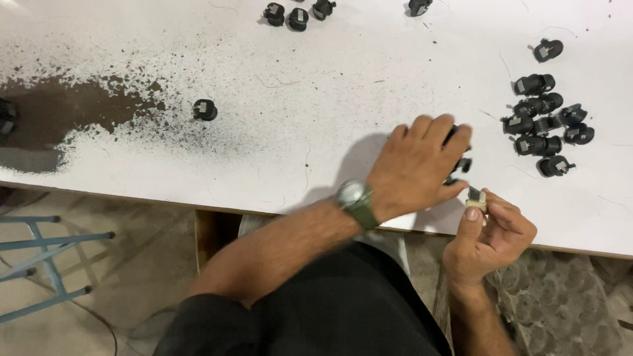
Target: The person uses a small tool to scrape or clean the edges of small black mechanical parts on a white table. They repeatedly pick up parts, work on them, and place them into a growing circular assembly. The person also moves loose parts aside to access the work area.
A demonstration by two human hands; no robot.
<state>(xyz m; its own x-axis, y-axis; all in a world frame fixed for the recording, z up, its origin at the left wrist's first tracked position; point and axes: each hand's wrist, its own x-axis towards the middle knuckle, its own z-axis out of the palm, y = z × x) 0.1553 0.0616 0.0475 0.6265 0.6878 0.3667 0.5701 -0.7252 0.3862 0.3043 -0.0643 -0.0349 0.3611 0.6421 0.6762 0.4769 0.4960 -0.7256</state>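
On the white table (277, 86), far left: big dark brown worn patch (53, 109) with speckling fading rightward. Then one lone small black plastic part (204, 109), few more at the top edge (297, 13). Near the middle, left hand (412, 168), green-strapped wristwatch (356, 198) on it, palm down over a couple of black parts (461, 165), fingers curled onto them; can't tell if actually gripped. Just right and lower, right hand (491, 234) pinching a small beige-and-grey piece (475, 198) between thumb and fingertips, held off the table edge. Further right, loose cluster of similar black parts (544, 125). Probably mid-batch, judging by that pile. Bare floor below, blue metal frame (46, 264) at left.
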